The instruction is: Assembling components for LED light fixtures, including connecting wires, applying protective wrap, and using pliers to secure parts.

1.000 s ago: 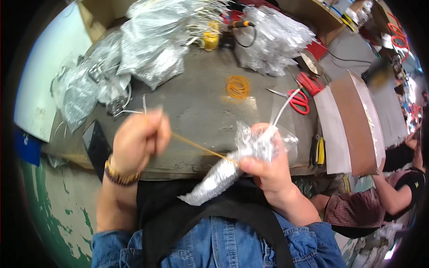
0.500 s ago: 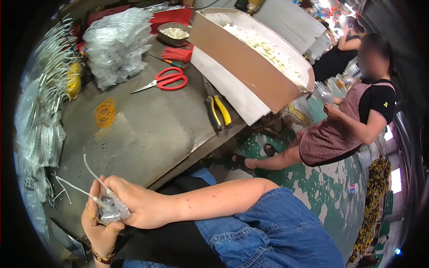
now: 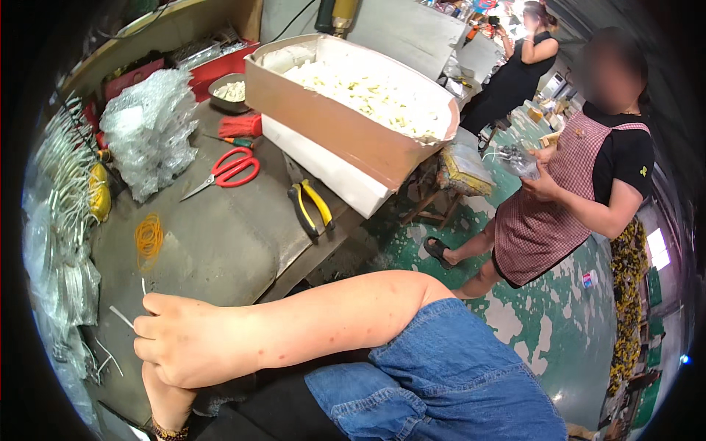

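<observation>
The view has swung right; the right hand lies closed over the left hand, gripping thin white sticks; left fingers hidden

Right hand closed into a fist at the near edge of the grey worktop, thin white strips poking out beside the knuckles. Left hand tucked underneath, mostly hidden. Farther along: orange rubber bands, red scissors, yellow-handled pliers, heaped clear bags. Long cardboard box of pale pieces at the far edge. Standing beyond, a person in a checked apron.
</observation>
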Demonstrator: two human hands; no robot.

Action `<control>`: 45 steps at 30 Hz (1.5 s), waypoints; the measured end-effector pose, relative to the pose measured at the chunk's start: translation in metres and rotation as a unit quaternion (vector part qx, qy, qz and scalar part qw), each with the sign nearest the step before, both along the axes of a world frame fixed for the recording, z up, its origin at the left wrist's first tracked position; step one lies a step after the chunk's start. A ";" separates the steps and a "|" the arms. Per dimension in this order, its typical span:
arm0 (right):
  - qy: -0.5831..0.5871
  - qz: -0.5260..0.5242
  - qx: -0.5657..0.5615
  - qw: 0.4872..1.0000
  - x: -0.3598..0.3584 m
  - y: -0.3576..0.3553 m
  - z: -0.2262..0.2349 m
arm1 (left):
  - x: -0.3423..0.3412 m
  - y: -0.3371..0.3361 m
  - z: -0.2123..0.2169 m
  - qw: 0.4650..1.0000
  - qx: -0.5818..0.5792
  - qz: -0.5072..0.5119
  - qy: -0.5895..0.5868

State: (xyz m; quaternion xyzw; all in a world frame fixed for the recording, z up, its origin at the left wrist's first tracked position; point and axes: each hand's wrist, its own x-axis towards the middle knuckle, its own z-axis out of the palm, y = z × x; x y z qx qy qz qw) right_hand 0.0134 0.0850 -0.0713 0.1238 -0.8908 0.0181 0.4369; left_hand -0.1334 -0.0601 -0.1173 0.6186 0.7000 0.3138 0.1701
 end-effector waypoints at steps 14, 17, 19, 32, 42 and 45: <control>-0.416 0.022 0.148 0.897 -0.007 0.058 0.085 | 0.022 0.024 0.022 0.968 -0.095 -0.046 -0.226; -0.383 -0.019 0.079 0.920 0.027 0.092 0.089 | 0.007 0.020 0.004 0.959 -0.067 -0.009 -0.276; -0.425 -0.021 0.011 0.905 0.050 0.088 0.078 | 0.012 0.015 0.004 0.918 -0.027 0.068 -0.391; -0.265 0.095 -0.412 0.866 0.060 0.019 -0.036 | 0.011 0.003 0.004 0.885 0.055 0.105 -0.451; -0.361 0.063 -0.575 0.732 0.062 -0.008 -0.045 | 0.024 -0.016 0.009 0.802 0.002 0.023 -0.597; -0.312 0.076 -0.606 0.728 0.060 -0.010 -0.055 | 0.030 -0.033 -0.012 0.809 0.004 0.075 -0.583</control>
